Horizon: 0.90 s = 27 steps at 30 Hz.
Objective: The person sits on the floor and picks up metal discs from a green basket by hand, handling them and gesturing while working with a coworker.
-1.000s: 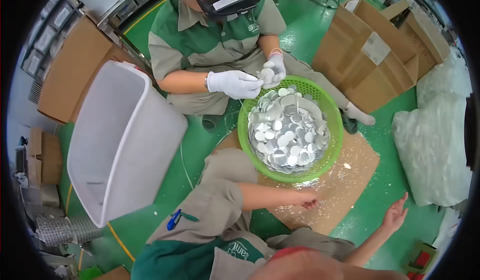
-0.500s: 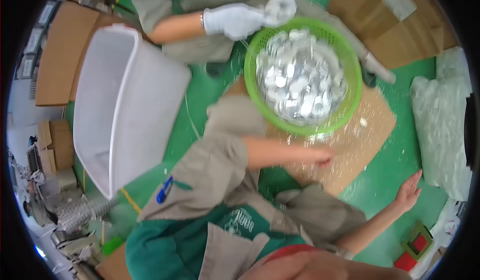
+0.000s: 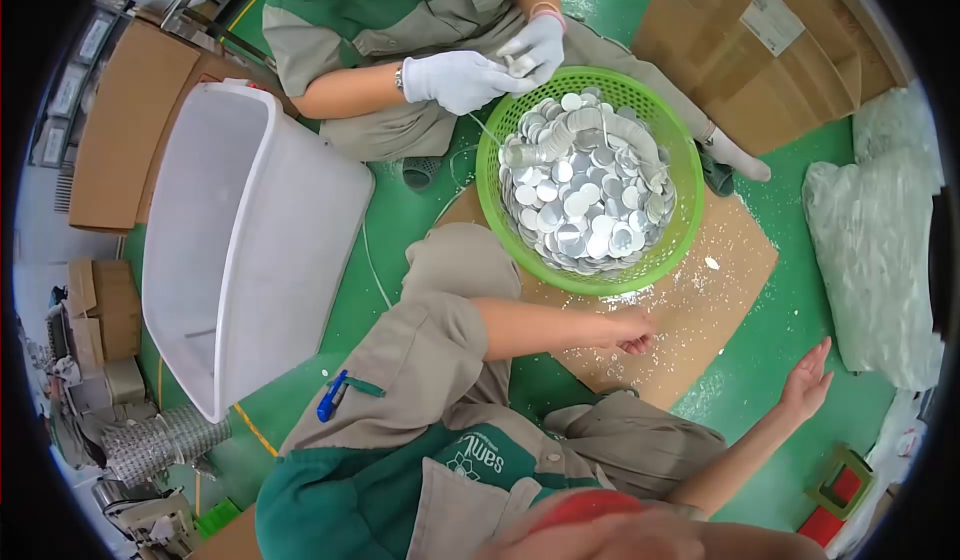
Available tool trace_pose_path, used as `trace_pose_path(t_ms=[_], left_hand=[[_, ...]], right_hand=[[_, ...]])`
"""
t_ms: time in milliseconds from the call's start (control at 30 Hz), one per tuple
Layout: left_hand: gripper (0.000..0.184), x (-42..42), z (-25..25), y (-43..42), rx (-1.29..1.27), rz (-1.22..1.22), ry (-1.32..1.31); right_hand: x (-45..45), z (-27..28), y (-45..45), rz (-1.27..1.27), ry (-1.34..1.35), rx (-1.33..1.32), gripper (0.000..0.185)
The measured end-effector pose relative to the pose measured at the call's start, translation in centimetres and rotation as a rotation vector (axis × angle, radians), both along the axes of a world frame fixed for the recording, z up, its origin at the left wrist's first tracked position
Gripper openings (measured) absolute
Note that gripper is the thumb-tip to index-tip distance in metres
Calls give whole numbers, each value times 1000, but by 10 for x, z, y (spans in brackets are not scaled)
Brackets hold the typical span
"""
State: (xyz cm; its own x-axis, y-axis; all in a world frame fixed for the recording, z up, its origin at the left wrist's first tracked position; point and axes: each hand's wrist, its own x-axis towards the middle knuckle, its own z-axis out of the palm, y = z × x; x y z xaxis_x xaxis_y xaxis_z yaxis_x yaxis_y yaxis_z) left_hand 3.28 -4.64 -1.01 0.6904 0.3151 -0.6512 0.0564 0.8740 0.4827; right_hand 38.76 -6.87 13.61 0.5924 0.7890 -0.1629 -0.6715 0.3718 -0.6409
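Note:
My left hand (image 3: 632,328) hangs over the cardboard sheet (image 3: 735,250), just below the green basket (image 3: 492,195); its fingers are loosely curled, and nothing shows in them. Off to the right, my right hand (image 3: 806,380) is held over the green floor with fingers apart and empty. Many round silvery discs (image 3: 585,200) fill the basket, with curved stacks of discs lying on top. Opposite me sits a co-worker, whose white-gloved hands (image 3: 500,72) pinch a small pale piece at the basket's upper left edge.
A large white bin (image 3: 300,230) lies at the left, beside brown cardboard (image 3: 130,130). Another cardboard box (image 3: 745,50) is at the upper right. Clear plastic bags (image 3: 870,250) rest at the right. Small white bits are scattered over the cardboard sheet and floor.
The whole view has shifted, and the basket sits higher than a second ago. My left hand remains curled below the basket, my right hand open. The co-worker's gloved fingers have changed their hold slightly.

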Motion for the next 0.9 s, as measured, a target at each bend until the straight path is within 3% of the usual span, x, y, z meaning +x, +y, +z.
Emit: trace_pose_path(t_ms=[300, 400, 500, 700, 833, 900], left_hand=[[6, 4, -11, -2, 23, -34, 14], [8, 6, -9, 1, 9, -51, 34], [9, 8, -14, -2, 5, -23, 29], [11, 3, -11, 2, 3, -34, 0], [13, 10, -36, -2, 11, -97, -79], [11, 10, -32, 1, 6, -46, -32]], right_hand=[[-10, 5, 5, -41, 30, -10, 53], [14, -11, -1, 115, 48, 70, 53], [-5, 0, 4, -1, 41, -15, 53], [2, -9, 5, 36, 124, 12, 52], [-56, 33, 14, -31, 12, -71, 49], [-72, 45, 19, 319, 63, 192, 49]])
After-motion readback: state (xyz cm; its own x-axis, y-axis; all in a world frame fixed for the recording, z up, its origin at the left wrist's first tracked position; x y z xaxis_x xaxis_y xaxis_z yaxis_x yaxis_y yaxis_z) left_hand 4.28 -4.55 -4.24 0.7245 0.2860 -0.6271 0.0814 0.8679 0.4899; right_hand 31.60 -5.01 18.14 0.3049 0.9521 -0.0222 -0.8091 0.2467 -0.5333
